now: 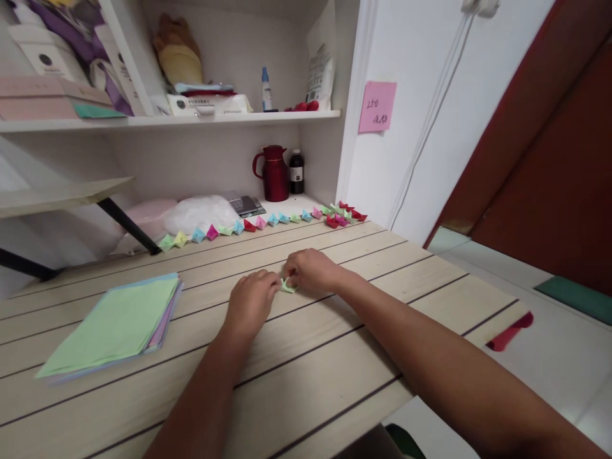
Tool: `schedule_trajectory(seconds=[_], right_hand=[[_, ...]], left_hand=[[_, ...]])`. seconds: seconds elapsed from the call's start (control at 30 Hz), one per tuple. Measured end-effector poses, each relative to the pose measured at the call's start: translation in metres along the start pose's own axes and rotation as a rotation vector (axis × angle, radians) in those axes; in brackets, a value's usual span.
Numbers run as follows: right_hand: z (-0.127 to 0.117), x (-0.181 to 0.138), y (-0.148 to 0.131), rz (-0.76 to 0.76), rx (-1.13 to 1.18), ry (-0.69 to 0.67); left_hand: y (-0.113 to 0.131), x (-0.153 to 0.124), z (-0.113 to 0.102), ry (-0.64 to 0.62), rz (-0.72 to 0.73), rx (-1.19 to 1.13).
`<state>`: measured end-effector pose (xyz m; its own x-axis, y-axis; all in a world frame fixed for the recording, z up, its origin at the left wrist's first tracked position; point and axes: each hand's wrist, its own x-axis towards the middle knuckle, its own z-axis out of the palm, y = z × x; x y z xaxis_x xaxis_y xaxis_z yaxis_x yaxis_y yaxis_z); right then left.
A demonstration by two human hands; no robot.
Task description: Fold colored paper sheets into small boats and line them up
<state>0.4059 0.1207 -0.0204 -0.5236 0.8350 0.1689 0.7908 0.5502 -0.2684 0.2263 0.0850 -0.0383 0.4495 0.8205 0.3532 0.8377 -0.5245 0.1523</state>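
A small piece of folded light green paper (288, 287) sits between my two hands, low over the wooden table (306, 376). My left hand (252, 298) pinches its left side, and my right hand (310, 270) has its fingers closed on the right side. The fingers cover most of the paper, so its full shape is hidden. To the left lies a stack of coloured paper sheets (117, 319), light green on top. Along the table's back edge runs a row of small folded paper boats (249, 225) in several colours, bunched up at its right end.
Behind the boats, a dark red jug (275, 175) and a dark bottle (296, 172) stand under a white shelf (229, 118). A black-legged stand (127, 223) rises at the left. Pink note (377, 106) hangs on the wall. Something red (510, 332) shows beyond the table's right edge.
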Motion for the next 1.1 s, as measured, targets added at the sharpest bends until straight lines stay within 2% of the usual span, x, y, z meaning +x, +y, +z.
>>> schedule_trajectory(seconds=[0.17,0.4,0.63,0.83,1.1], right_hand=[[-0.004,-0.004,0.013,0.007,0.228,0.007],[-0.016,-0.007,0.028,0.093,0.33,0.082],[-0.014,-0.008,0.038,0.18,0.355,0.017],[-0.013,-0.008,0.035,0.14,0.395,0.008],[-0.016,-0.011,0.03,0.075,0.491,-0.122]], left_hand=[[-0.007,-0.001,0.001,0.001,-0.021,-0.051],[-0.009,-0.002,0.002,0.036,-0.06,-0.124],[-0.01,-0.002,0.003,0.046,-0.148,-0.156],[-0.01,-0.001,0.003,0.044,-0.221,-0.156],[-0.011,0.001,0.003,0.059,-0.306,-0.121]])
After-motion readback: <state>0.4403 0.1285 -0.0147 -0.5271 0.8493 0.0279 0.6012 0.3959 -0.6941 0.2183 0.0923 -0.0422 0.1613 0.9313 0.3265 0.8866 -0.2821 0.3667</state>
